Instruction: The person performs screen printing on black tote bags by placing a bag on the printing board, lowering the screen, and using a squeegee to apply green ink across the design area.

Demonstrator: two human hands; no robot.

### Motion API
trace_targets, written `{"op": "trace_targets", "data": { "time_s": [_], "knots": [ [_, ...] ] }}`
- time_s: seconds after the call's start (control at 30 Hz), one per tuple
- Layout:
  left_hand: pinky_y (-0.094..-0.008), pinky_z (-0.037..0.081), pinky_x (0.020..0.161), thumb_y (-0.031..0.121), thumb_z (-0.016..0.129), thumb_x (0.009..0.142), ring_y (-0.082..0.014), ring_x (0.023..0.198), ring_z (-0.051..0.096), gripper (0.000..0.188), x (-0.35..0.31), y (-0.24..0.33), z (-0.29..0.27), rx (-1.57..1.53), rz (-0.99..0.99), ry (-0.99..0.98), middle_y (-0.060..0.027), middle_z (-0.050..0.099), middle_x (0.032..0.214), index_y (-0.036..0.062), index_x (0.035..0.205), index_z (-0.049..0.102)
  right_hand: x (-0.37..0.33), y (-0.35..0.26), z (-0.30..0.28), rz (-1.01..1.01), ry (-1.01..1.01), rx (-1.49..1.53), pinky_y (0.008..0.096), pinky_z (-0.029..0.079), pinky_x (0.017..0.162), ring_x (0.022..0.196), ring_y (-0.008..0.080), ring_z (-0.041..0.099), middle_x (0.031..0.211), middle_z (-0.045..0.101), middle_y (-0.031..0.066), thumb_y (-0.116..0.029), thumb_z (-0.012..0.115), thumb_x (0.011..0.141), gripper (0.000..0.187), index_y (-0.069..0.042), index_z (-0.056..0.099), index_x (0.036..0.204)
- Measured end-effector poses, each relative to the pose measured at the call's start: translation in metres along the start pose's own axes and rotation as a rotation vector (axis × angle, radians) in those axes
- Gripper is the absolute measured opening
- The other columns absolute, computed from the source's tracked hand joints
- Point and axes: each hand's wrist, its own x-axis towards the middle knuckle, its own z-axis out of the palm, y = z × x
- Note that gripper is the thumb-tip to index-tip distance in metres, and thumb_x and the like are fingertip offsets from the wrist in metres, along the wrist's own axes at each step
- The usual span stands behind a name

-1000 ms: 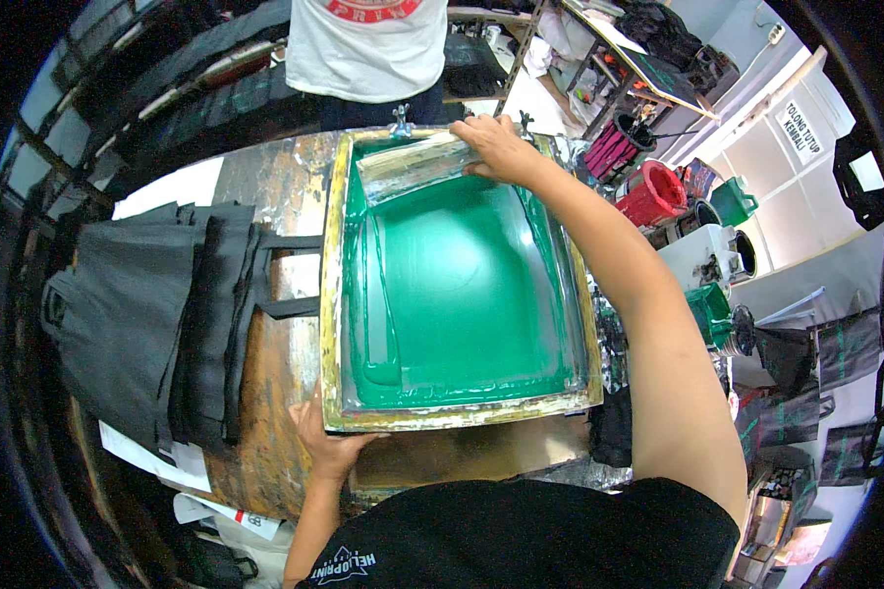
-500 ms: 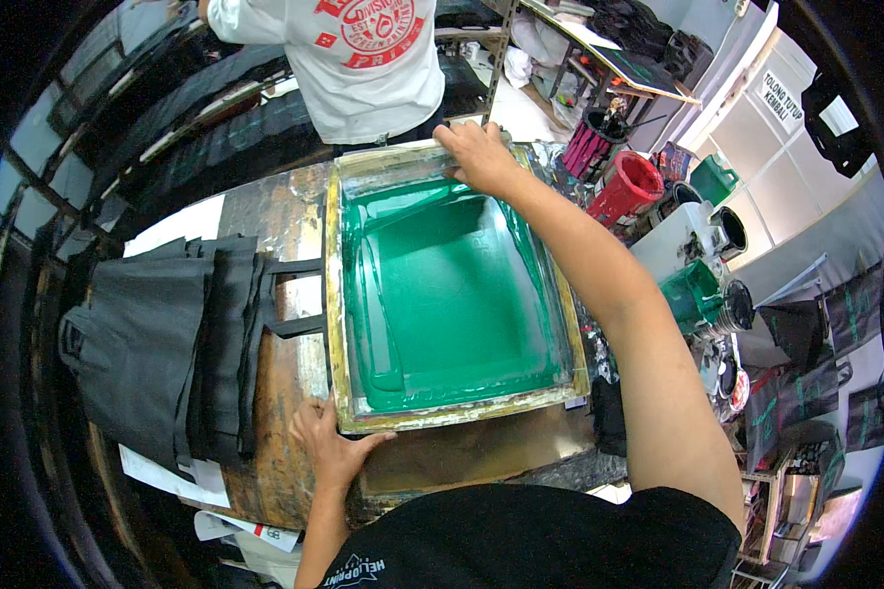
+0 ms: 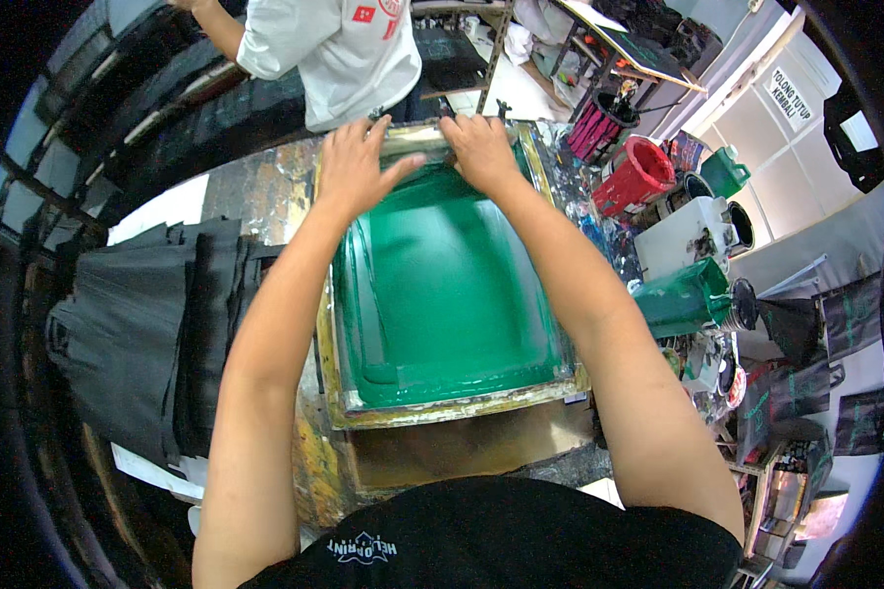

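A screen-printing frame (image 3: 452, 413) lies on the table in front of me, its mesh (image 3: 452, 304) coated with wet green ink. My right hand (image 3: 481, 155) is at the far rim, fingers curled over it and thumb on the inner side. A pale strip (image 3: 410, 140) runs along that far end between my hands; whether it is a squeegee handle I cannot make out. Over the far left corner is my left hand (image 3: 357, 169), fingers reaching forward and thumb stretched toward the right. It holds nothing that I can see.
Left of the frame lies a stack of black fabric bags (image 3: 138, 329). On the right stand a red bucket (image 3: 631, 179), a pink-streaked bin (image 3: 599, 130), a white container (image 3: 683, 240) and a green ink tub (image 3: 678, 302). Beyond the table is a person in a white shirt (image 3: 349, 64).
My left hand has left the near left corner of the frame and moved to its far end. The right hand stays at the far rim. The person beyond has shifted left.
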Motion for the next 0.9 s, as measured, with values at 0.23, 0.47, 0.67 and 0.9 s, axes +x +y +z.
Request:
{"op": "trace_targets", "data": {
  "time_s": [0.23,0.47,0.67,0.9],
  "knots": [
    [-0.0449,0.052,0.082,0.082,0.055,0.089,-0.0297,0.086,0.071,0.079,0.009,0.005,0.029,0.188,-0.05,-0.057,-0.0107,0.075,0.088,0.006,0.092,0.077,-0.004,-0.004,-0.012,0.003,-0.095,-0.032,0.0442,0.048,0.087,0.107,0.0256,0.065,0.108,0.066,0.004,-0.023,0.086,0.077,0.054,-0.015,0.059,0.122],
    [-0.0421,0.05,0.068,0.078,0.063,0.087,-0.0271,0.071,0.068,0.07,-0.036,0.027,0.006,0.181,-0.004,-0.011,-0.0083,0.069,0.075,0.0095,0.073,0.068,-0.047,-0.03,-0.053,-0.004,-0.108,0.036,0.0458,0.049,0.083,0.102,0.0276,0.068,0.104,0.069,0.0051,-0.014,0.078,0.081,0.038,-0.014,0.061,0.115],
    [-0.0411,0.047,0.065,0.077,0.067,0.084,-0.0258,0.067,0.064,0.067,-0.086,0.071,-0.041,0.178,0.004,-0.002,-0.0049,0.064,0.07,0.0108,0.072,0.064,-0.103,-0.057,-0.095,-0.028,-0.095,0.018,0.0454,0.048,0.081,0.097,0.0278,0.067,0.099,0.067,0.0052,-0.014,0.067,0.088,0.024,-0.015,0.062,0.111],
    [-0.0418,0.045,0.066,0.075,0.072,0.079,-0.0259,0.069,0.061,0.065,-0.148,0.124,-0.111,0.129,-0.035,-0.076,-0.005,0.06,0.074,0.0114,0.075,0.062,-0.169,-0.099,-0.161,-0.036,-0.149,0.056,0.0418,0.044,0.077,0.089,0.0242,0.064,0.093,0.062,0.0033,-0.018,0.063,0.09,0.018,-0.017,0.061,0.109]
  ]
}}
